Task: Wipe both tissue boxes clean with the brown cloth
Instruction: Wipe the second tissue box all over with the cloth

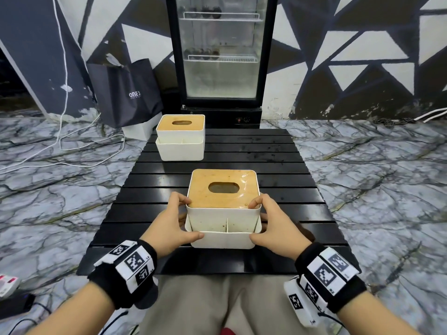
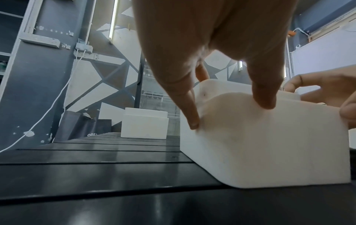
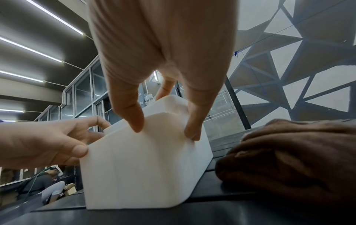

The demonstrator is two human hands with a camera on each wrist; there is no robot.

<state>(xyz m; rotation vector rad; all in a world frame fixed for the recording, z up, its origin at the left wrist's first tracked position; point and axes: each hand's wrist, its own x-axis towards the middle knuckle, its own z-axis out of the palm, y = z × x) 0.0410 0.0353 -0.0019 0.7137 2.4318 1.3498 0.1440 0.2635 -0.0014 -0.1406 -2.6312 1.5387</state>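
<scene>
The near tissue box [image 1: 222, 189], white with a wooden lid and an oval slot, stands on the black slatted table [image 1: 278, 165]. My left hand [image 1: 186, 220] grips its left side, thumb on the front wall and fingers at the lid corner. My right hand [image 1: 260, 221] grips the right side the same way. The left wrist view shows the left hand [image 2: 230, 115] pinching the near tissue box [image 2: 269, 152]. The second tissue box [image 1: 180, 136] stands at the table's far left. The brown cloth [image 3: 289, 159] lies bunched on the table just right of the near tissue box [image 3: 138, 175]; the head view does not show it.
A glass-door fridge [image 1: 221, 56] stands behind the table, with a black paper bag [image 1: 125, 93] to its left. White cables [image 1: 72, 146] trail over the marble floor. A seated person [image 3: 38, 182] shows in the distance. My knees are under the table's near edge.
</scene>
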